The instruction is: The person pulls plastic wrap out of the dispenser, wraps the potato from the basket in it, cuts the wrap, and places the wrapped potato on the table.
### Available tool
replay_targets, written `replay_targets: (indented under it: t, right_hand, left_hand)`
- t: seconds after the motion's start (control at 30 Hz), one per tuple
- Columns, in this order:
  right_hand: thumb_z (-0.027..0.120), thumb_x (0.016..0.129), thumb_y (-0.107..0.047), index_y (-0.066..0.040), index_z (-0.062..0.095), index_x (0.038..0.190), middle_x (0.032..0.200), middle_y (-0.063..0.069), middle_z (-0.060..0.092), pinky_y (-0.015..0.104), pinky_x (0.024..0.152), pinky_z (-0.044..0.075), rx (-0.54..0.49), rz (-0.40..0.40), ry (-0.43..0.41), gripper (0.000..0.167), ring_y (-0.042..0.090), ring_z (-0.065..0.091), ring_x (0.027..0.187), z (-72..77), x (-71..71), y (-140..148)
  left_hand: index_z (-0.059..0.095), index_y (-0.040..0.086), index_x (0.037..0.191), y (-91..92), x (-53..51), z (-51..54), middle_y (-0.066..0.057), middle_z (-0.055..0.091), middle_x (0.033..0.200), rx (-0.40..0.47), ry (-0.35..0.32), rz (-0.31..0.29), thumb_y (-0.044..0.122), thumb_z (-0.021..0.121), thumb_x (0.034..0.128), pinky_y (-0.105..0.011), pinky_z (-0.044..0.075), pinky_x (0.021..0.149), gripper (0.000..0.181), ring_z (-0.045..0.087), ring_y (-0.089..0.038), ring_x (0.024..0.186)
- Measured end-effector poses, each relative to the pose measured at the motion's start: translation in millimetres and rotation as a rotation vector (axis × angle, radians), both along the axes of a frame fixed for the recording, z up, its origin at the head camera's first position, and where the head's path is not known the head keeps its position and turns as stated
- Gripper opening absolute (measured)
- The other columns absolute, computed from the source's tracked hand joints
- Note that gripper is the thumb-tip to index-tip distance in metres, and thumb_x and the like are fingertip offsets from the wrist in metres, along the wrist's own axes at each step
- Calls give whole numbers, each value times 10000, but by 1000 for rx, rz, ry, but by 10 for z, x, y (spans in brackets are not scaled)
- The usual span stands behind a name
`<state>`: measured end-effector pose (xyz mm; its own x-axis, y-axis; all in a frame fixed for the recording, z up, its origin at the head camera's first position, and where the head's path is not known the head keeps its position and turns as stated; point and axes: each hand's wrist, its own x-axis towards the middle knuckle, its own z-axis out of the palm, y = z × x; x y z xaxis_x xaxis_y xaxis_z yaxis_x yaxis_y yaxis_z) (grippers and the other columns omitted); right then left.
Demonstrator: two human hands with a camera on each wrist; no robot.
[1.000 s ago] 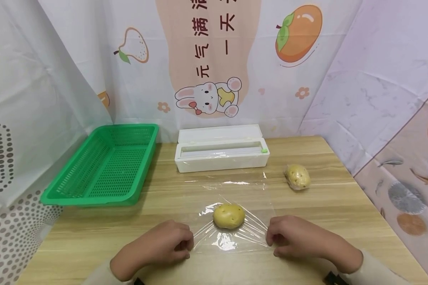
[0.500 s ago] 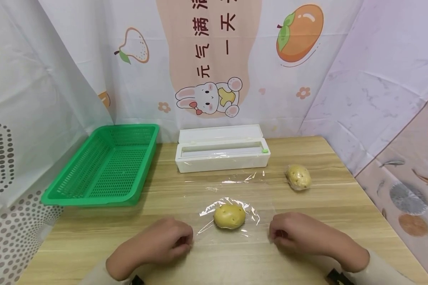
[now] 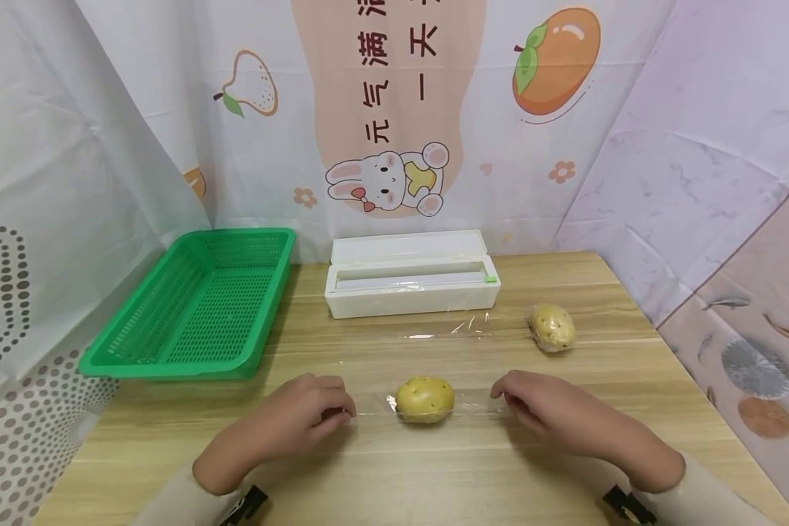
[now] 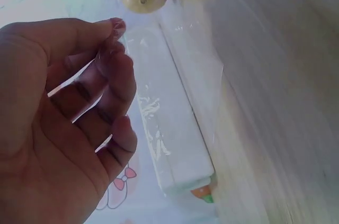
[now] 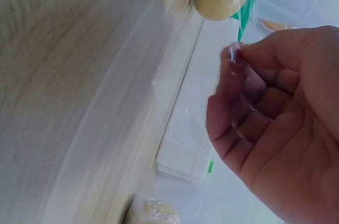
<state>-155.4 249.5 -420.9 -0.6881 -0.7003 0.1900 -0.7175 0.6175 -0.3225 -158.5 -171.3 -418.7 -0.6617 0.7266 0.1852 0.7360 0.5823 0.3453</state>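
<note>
- A round yellow potato sits low in the middle of the head view, between the two hands, on the pale wooden tabletop.
- The left hand is at the lower left of the middle; its grip pinches thin see-through plastic film between thumb and finger.
- The right hand is at the lower right of the middle; its grip pinches the film too.
- The film goes from one hand to the other and touches the potato.
- A long white plastic box with its lid up is in the middle, behind the potato.
- Another yellow potato, wrapped in shiny film, lies right of the box.
- A green plastic basket with holes is at the left.
- A white cloth with a bunny picture hangs at the top.
</note>
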Motion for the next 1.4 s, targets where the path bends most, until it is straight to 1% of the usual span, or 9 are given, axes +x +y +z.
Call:
replay_targets:
  t: [0.23, 0.33, 0.53, 0.7, 0.8, 1.03, 1.17, 1.27, 1.4]
  right_hand:
    - [594, 974, 4, -229, 630, 953, 895, -144, 602, 219, 706, 506, -40, -25, -55, 237, -31, 515, 802, -29, -93, -30]
    - [583, 990, -18, -227, 633, 935, 860, -158, 596, 222, 697, 499, -54, -50, -101, 222, -24, 523, 780, -58, -140, -49]
    - [584, 1035, -117, -234, 614, 927, 754, -177, 543, 217, 609, 479, -102, -71, -261, 163, -15, 512, 682, -99, -231, -50]
    - [565, 1072, -192, -206, 606, 969, 727, -134, 578, 224, 536, 466, -145, -66, -357, 112, -10, 501, 613, -131, -281, -27]
    - [562, 1071, -165, -183, 601, 973, 722, -102, 605, 229, 520, 470, -172, -61, -393, 107, -1, 520, 603, -142, -287, -17]
    - [542, 1080, -154, -145, 586, 980, 705, -78, 607, 242, 513, 488, -202, -82, -441, 110, 26, 561, 599, -130, -301, 6]
    - [537, 1087, -179, -144, 591, 987, 697, -74, 598, 254, 509, 496, -212, -97, -448, 119, 47, 572, 590, -116, -326, 17]
    - [542, 1083, -162, -137, 602, 980, 662, -90, 571, 251, 494, 476, -224, -112, -436, 122, 47, 545, 562, -112, -366, 12]
    - [553, 1066, -119, -137, 622, 976, 626, -105, 532, 238, 481, 436, -222, -154, -409, 114, 34, 489, 534, -119, -430, -18]
  left_hand:
    - [766, 212, 973, -7, -88, -24, 194, 695, 943, 27, -29, 64, 192, 721, 972, -334, 565, 835, 49, 640, 19, 893]
    - [761, 189, 989, 0, -118, -43, 166, 728, 942, 42, -100, 94, 187, 689, 995, -342, 581, 849, 72, 666, -2, 921]
    - [745, 186, 1005, -3, -165, -102, 137, 726, 887, 86, -224, 152, 208, 638, 1029, -276, 572, 763, 112, 645, 13, 825]
    - [716, 186, 976, -11, -191, -138, 166, 624, 770, 135, -269, 182, 212, 623, 1040, -237, 512, 635, 117, 553, -2, 668]
    - [687, 170, 967, -16, -197, -149, 154, 610, 742, 155, -280, 180, 207, 595, 1058, -238, 505, 614, 134, 541, -1, 638]
    - [653, 145, 983, -14, -191, -123, 113, 665, 765, 183, -304, 175, 209, 553, 1082, -237, 533, 630, 155, 600, -2, 664]
    - [645, 141, 970, -11, -200, -92, 102, 650, 738, 212, -312, 184, 186, 559, 1078, -237, 517, 590, 145, 590, -19, 644]
    - [630, 141, 976, 0, -235, -92, 97, 617, 695, 224, -331, 216, 172, 549, 1080, -235, 477, 532, 135, 553, -31, 593]
    - [629, 117, 1002, 17, -310, -134, 77, 601, 664, 230, -398, 273, 189, 542, 1086, -237, 462, 494, 141, 554, -54, 559]
